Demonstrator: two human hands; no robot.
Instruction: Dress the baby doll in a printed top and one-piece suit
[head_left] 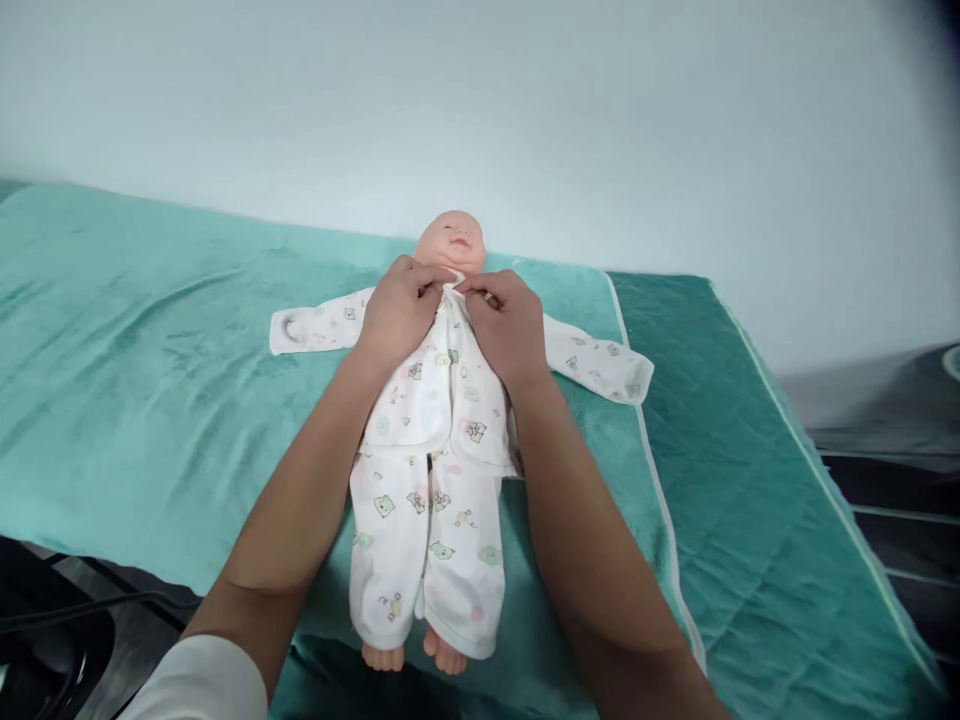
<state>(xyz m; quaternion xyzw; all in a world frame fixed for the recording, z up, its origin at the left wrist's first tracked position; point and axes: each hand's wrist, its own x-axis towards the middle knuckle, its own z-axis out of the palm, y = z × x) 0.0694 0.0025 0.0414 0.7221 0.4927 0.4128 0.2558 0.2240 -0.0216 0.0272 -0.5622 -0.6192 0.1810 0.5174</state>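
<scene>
Both hands are covering the doll's (451, 238) upper chest, hiding part of the collar; exact fingertip contact is being hard to make out; left hand (403, 308) and right hand (510, 325) are pinching the jacket's (405, 405) front edges just below the doll's chin, wrists angling inward; doll is lying face-up on a plush teal blanket (150, 400) (quilted green pad (765, 480) showing beyond it); printed trousers (386, 560) are covering the doll's legs, feet poking out.

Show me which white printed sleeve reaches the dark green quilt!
The right white printed sleeve: its cuff extends past the light teal blanket; the left sleeve lies wholly on it.
</scene>
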